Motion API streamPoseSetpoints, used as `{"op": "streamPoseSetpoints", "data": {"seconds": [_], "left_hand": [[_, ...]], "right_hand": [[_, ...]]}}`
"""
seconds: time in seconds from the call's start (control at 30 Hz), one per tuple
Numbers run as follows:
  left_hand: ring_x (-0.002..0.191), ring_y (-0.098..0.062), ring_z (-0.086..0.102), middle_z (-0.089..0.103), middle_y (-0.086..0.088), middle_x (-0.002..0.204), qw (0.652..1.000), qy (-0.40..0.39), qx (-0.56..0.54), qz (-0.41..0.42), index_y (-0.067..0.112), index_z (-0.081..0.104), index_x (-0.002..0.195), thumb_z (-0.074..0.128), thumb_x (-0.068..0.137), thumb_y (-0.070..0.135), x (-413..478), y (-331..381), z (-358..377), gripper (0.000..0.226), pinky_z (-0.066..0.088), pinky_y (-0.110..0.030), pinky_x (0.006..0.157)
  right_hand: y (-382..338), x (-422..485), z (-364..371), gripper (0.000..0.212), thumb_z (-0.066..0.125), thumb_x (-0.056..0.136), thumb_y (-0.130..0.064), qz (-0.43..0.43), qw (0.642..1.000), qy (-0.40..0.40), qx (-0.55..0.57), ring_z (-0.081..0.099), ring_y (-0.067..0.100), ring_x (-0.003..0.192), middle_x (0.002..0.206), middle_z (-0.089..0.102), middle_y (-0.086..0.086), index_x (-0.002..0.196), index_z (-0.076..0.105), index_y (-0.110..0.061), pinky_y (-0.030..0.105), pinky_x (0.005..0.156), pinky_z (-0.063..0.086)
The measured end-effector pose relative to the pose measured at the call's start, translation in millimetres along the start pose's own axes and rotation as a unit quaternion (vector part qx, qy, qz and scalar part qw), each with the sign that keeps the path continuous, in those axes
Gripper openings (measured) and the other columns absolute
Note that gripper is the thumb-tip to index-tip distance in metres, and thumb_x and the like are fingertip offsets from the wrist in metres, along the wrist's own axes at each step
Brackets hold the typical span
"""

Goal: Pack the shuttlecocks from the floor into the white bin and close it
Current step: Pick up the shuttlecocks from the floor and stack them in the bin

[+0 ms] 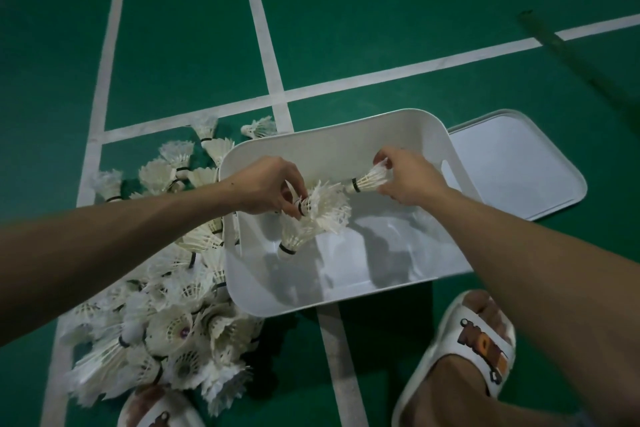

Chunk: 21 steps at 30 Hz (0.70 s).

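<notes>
Green court floor point(381, 10) with white lines point(263, 55). White bin point(346, 298) open at centre, mostly bare inside. Lid point(519, 163) flat on the floor just right of the bin, touching or nearly touching its right wall. Both hands above the bin's far half. Left hand point(266, 184) closed around the cork end of a bunch of shuttlecocks point(325, 204), feathers fanning right and down. Right hand point(405, 177) pinching the feather end of a single shuttlecock point(369, 180), cork with its black band pointing left toward the bunch, close to it or just touching. One more shuttlecock point(291, 243) below the left hand, cork down, near the bin's left wall; resting on the bottom or hanging from the bunch, cannot tell. Large pile of shuttlecocks point(166, 315) on the floor left of the bin, running from its far left corner to the near left, pressed against the left wall. White slides on both feet at the near edge: right slide point(481, 347) with an orange logo, near right of the bin; left slide point(159, 409) at the pile's near edge. Dark green pole point(568, 52) lying on the floor far right.
</notes>
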<state>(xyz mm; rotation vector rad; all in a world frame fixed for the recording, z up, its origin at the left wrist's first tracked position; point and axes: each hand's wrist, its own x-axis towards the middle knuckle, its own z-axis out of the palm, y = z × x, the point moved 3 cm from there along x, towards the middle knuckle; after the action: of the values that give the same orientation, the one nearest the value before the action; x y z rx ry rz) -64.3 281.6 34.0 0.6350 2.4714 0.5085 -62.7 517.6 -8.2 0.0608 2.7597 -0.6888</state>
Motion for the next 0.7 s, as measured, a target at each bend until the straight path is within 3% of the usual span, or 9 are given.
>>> {"op": "streamPoseSetpoints", "data": {"seconds": [0.13, 0.3, 0.47, 0.57, 0.7], "left_hand": [[0.075, -0.005, 0.065, 0.066, 0.005, 0.098, 1.000, 0.003, -0.016, 0.012, 0.029, 0.067, 0.082, 0.085, 0.067, 0.023, -5, 1, -2, 0.024, 0.055, -0.026, 0.071], [0.070, 0.005, 0.059, 0.059, 0.019, 0.093, 0.999, -0.022, -0.030, 0.034, 0.036, 0.063, 0.078, 0.083, 0.069, 0.023, -16, 12, -3, 0.025, 0.048, -0.011, 0.062], [0.071, 0.005, 0.062, 0.065, 0.011, 0.097, 0.998, -0.068, 0.001, 0.015, 0.027, 0.072, 0.089, 0.085, 0.067, 0.028, -5, 7, 19, 0.025, 0.049, -0.010, 0.064], [0.074, 0.004, 0.064, 0.070, 0.005, 0.097, 0.998, -0.065, -0.019, -0.014, 0.022, 0.073, 0.093, 0.084, 0.068, 0.026, 6, 2, 23, 0.028, 0.054, -0.018, 0.071], [0.072, 0.002, 0.064, 0.071, 0.003, 0.096, 0.997, -0.064, -0.016, -0.029, 0.018, 0.073, 0.094, 0.084, 0.068, 0.025, 11, -3, 23, 0.029, 0.053, -0.019, 0.071]], "right_hand": [[6, 7, 10, 0.047, 0.078, 0.075, -0.017, 0.007, 0.999, -0.017, -0.032, 0.059, 0.026, 0.097, 0.114, 0.063, 0.008, 0.116, 0.055, -0.021, 0.038, 0.084, 0.051], [7, 13, 24, 0.047, 0.075, 0.079, -0.012, 0.037, 0.999, -0.008, 0.015, 0.058, 0.029, 0.100, 0.117, 0.060, 0.012, 0.121, 0.055, -0.017, 0.041, 0.085, 0.053], [1, 16, 34, 0.046, 0.074, 0.080, -0.010, 0.009, 0.998, -0.031, 0.048, 0.055, 0.027, 0.106, 0.121, 0.058, 0.012, 0.122, 0.056, -0.016, 0.031, 0.082, 0.046], [-2, 19, 30, 0.045, 0.072, 0.081, -0.008, 0.002, 0.998, -0.022, 0.067, 0.054, 0.025, 0.107, 0.120, 0.058, 0.010, 0.123, 0.058, -0.015, 0.027, 0.083, 0.044], [-2, 21, 36, 0.047, 0.074, 0.080, -0.009, 0.002, 0.992, -0.055, 0.115, 0.056, 0.018, 0.097, 0.117, 0.058, 0.003, 0.122, 0.058, -0.022, 0.026, 0.076, 0.046]]}}
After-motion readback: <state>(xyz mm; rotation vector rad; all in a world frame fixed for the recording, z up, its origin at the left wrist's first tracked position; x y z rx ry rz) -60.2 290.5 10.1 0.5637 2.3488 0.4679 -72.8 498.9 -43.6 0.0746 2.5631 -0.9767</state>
